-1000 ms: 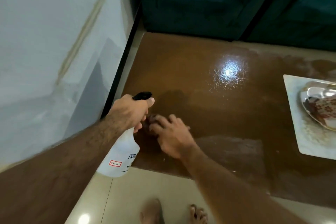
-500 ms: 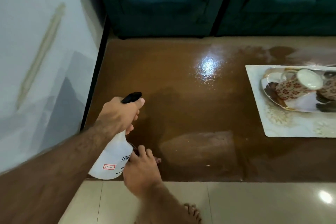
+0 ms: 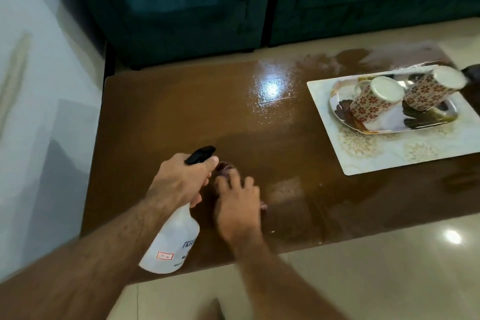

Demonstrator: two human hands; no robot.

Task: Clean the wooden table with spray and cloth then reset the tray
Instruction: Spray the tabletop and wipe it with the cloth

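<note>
— Two hands, which is on the cloth?
— Right hand (image 3: pixel 237 205), fingers flat, pressing the cloth (image 3: pixel 225 166) on the surface (image 3: pixel 161 112). Left hand (image 3: pixel 179 179) wraps the spray bottle (image 3: pixel 171 244) just beside it.
— And the tray (image 3: pixel 363 161)?
— Well apart, rightwards, two cups (image 3: pixel 374 101) on it. Green sofa (image 3: pixel 181 8) behind.

Bare table (image 3: pixel 181 117) lies open between the wall (image 3: pixel 39 86) and the tray (image 3: pixel 376 153). Two mugs (image 3: pixel 376 101) block the tray's far half; sofas (image 3: pixel 181 8) close the far edge.
</note>
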